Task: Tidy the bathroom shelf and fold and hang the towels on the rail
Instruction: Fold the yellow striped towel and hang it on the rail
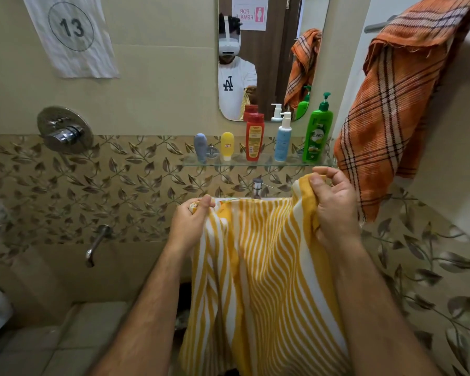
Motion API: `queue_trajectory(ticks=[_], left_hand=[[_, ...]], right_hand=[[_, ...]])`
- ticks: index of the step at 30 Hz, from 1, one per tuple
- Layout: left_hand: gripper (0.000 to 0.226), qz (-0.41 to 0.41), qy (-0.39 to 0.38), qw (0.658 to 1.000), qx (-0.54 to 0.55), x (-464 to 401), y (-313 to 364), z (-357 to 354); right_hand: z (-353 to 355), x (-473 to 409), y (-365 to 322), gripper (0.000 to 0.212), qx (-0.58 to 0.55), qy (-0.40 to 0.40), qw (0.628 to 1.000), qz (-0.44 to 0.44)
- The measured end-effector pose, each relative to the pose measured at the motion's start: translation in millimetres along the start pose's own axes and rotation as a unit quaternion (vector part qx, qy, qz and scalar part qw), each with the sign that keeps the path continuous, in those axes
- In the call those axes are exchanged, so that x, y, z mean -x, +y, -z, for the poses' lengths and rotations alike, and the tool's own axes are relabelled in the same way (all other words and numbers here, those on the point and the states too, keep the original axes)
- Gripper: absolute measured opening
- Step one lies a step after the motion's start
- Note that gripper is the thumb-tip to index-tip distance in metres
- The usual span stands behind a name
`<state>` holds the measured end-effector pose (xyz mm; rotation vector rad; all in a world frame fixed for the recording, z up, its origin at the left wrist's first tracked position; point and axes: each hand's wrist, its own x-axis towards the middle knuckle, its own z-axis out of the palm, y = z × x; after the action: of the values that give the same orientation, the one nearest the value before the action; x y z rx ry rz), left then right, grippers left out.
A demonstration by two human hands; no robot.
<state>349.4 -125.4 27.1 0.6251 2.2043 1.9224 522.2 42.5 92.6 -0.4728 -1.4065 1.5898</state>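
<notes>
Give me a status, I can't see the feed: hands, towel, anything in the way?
Left hand and right hand grip yellow striped towel by its top edge, hanging. Orange plaid towel bunched over rail.

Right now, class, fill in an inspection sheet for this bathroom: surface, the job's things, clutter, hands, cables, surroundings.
Surface: glass shelf under the mirror, five bottles upright in a row.
Job's things: yellow striped towel held up by its top edge; orange checked towel draped unfolded over the rail.
Clutter: grey bottle, yellow bottle, red bottle, blue pump bottle, green pump bottle.
Hands: left hand and right hand each pinch a top corner.
Cables: nothing seen.
Surroundings: wall tap, spout, paper sign.
</notes>
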Motion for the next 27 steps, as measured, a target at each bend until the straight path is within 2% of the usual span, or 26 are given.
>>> queue_trajectory(ticks=[2, 5, 9, 13, 19, 23, 27], left_hand=[[0.037, 0.0, -0.008, 1.0, 0.026, -1, 5, -5], [0.037, -0.001, -0.032, 0.997, 0.075, 3, 14, -15], [0.035, -0.003, -0.091, 0.986, 0.137, 15, 32, -31], [0.037, -0.042, -0.092, 0.989, 0.11, 20, 38, -44], [0.043, -0.116, -0.071, 0.991, -0.015, 27, 45, -54], [0.044, -0.102, -0.133, 0.986, 0.001, 28, 45, -51], [0.037, -0.084, -0.144, 0.986, 0.008, 18, 39, -40]], right_hand=[[-6, 6, 1, 0.015, 0.022, -0.028, 0.999, 0.025], [-12, 16, 9, 0.017, 0.07, -0.093, 0.993, 0.016], [-19, 29, 22, 0.017, 0.106, -0.18, 0.976, -0.068], [-21, 35, 34, 0.031, 0.118, -0.279, 0.945, -0.126], [-25, 39, 46, 0.017, 0.207, -0.237, 0.941, -0.124], [-24, 37, 51, 0.016, 0.174, -0.242, 0.944, -0.138], [-16, 30, 50, 0.012, 0.106, -0.235, 0.953, -0.157]])
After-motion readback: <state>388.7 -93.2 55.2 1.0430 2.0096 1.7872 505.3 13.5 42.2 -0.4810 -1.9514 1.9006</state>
